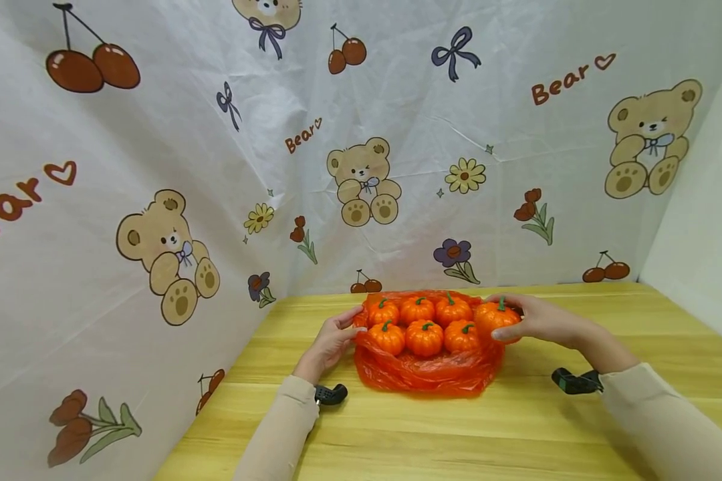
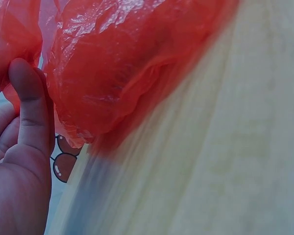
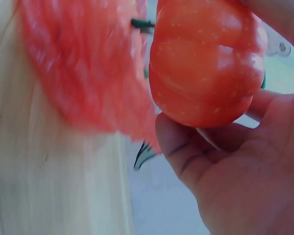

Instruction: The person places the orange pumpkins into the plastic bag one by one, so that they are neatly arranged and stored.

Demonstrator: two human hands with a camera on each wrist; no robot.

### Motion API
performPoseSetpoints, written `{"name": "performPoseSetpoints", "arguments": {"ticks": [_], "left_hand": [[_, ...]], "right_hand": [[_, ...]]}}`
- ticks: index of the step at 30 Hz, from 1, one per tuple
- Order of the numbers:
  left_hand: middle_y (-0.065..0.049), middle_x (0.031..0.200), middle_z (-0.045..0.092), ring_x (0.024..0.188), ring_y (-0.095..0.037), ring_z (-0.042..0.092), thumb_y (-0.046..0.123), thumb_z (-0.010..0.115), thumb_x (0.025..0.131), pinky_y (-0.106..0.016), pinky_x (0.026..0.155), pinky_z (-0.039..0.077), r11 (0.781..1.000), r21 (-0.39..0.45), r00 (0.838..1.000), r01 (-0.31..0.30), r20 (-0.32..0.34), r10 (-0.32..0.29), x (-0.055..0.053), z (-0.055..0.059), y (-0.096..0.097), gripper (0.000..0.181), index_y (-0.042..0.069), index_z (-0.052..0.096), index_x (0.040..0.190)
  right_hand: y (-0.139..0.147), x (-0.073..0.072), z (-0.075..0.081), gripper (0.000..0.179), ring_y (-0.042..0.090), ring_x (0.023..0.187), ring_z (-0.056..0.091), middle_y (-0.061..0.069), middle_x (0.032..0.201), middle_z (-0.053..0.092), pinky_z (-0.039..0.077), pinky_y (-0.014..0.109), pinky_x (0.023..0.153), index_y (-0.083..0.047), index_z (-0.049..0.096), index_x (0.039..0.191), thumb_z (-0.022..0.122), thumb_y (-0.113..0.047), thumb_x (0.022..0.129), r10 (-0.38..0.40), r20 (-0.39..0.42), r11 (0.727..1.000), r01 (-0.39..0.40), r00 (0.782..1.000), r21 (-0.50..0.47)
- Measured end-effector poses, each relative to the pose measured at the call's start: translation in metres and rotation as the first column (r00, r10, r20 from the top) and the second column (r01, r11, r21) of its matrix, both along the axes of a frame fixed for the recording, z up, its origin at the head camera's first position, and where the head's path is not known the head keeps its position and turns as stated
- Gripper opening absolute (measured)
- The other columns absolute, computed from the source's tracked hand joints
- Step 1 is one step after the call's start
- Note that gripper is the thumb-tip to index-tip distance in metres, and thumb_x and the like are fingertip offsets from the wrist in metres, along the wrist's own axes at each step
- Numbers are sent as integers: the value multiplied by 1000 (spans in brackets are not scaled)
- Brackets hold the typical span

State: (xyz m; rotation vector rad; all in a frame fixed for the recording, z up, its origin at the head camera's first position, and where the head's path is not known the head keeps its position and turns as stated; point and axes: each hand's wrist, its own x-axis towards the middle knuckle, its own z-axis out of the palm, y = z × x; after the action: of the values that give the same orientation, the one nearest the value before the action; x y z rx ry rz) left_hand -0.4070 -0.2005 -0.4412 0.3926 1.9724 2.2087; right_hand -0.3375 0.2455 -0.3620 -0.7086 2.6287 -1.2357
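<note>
A red plastic bag [image 1: 427,375] lies spread on the table with its mouth up, and several small orange pumpkins [image 1: 424,338] with green stems sit in it in two rows. At the bag's left side, my left hand [image 1: 335,339] pinches the thin plastic edge between thumb and fingers; the left wrist view shows the bag film [image 2: 103,73] bunched at the thumb. My right hand [image 1: 532,319] grips another pumpkin [image 3: 208,63] by its sides, over the bag's right edge. In the head view this pumpkin stands a little higher and nearer than the others.
The light wooden table [image 1: 373,434] runs to a white cloth backdrop [image 1: 421,120] printed with bears, cherries and flowers at the back and left. A plain white wall [image 1: 704,220] stands on the right. Black wrist devices [image 1: 332,394] sit on both forearms.
</note>
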Motion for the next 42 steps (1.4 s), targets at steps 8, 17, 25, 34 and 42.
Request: {"name": "performPoseSetpoints", "arguments": {"ticks": [8, 17, 25, 34, 42], "left_hand": [[-22, 162, 40, 128, -25, 61, -8, 62, 96, -20, 85, 61, 1000, 2, 1000, 17, -12, -17, -1, 1, -1, 65, 6, 43, 157], [-23, 161, 41, 140, -36, 52, -8, 62, 96, -23, 90, 61, 1000, 3, 1000, 13, -1, -13, 1, 3, 0, 65, 5, 42, 157], [-21, 161, 41, 139, -34, 52, -11, 60, 96, -22, 87, 61, 1000, -2, 1000, -4, 7, 4, 2, 4, 0, 64, 6, 44, 156], [-21, 162, 40, 136, -33, 55, -11, 60, 96, -21, 86, 61, 1000, -3, 1000, 12, 1, -12, -1, 2, -1, 65, 6, 43, 156], [-21, 161, 42, 135, -29, 57, -10, 62, 96, -20, 84, 61, 1000, -4, 1000, 11, 5, -11, -1, 3, -1, 65, 6, 44, 156]], "right_hand": [[-30, -2, 14, 73, 27, 114, 62, 20, 140, 54, 56, 35, 93, -7, 48, 148, 81, -35, 88, 10, 33, 1000, -11, 999, 4], [-53, -5, 19, 69, 25, 108, 62, 15, 127, 56, 57, 32, 90, -11, 52, 141, 84, -37, 85, 32, 25, 999, -32, 999, 9], [-74, -9, 18, 70, 24, 110, 63, 13, 129, 59, 57, 33, 92, -11, 53, 140, 85, -37, 84, 82, 32, 997, -82, 996, 0], [-99, -7, 13, 68, 26, 114, 57, 9, 129, 55, 53, 39, 95, -15, 57, 137, 86, -42, 82, 91, 28, 993, -93, 995, 77], [-114, -6, 6, 65, 25, 116, 55, 8, 131, 58, 51, 41, 97, -13, 58, 129, 88, -42, 79, 92, 25, 990, -94, 995, 105]]}}
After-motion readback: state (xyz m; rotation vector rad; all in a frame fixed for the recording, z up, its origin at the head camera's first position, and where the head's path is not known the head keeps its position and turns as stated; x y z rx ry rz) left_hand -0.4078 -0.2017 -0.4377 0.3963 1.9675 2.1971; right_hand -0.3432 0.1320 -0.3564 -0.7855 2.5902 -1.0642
